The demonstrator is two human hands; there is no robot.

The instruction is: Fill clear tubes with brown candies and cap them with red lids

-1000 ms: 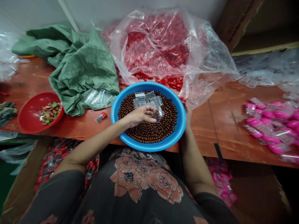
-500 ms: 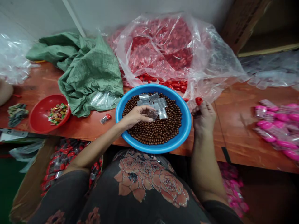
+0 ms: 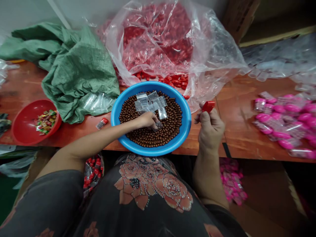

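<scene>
Right fingers (image 3: 205,119) hold red cap (image 3: 208,106); left fingers (image 3: 152,122) hold clear container (image 3: 158,125).

I now have the left hand (image 3: 148,119) turned knuckles up and lowered, its clear container (image 3: 158,125) down among the brown beads (image 3: 158,140) rather than above them. My right hand (image 3: 210,127), a second ago half hidden by the blue bowl (image 3: 187,121), is now in plain sight to the right, a red cap (image 3: 208,106) pinched in its fingers (image 3: 204,119).
</scene>
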